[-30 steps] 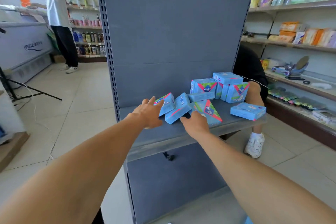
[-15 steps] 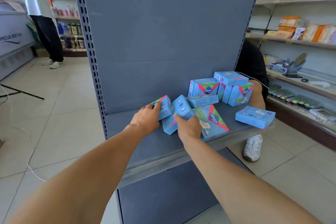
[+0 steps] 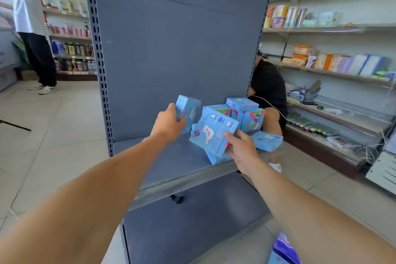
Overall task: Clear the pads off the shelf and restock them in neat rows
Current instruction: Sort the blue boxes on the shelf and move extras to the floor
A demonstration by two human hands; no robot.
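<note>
I count about seven blue cardboard pad boxes, rectangular with pink edging. My left hand (image 3: 170,123) grips one box (image 3: 188,111) lifted clear of the grey metal shelf (image 3: 171,163), fingers wrapped round its side. My right hand (image 3: 241,148) pinches a larger flat box (image 3: 212,130) tilted up over another box (image 3: 216,157) at the shelf's edge. Three stacked boxes (image 3: 244,113) sit behind, and one more (image 3: 266,141) lies flat to the right.
</note>
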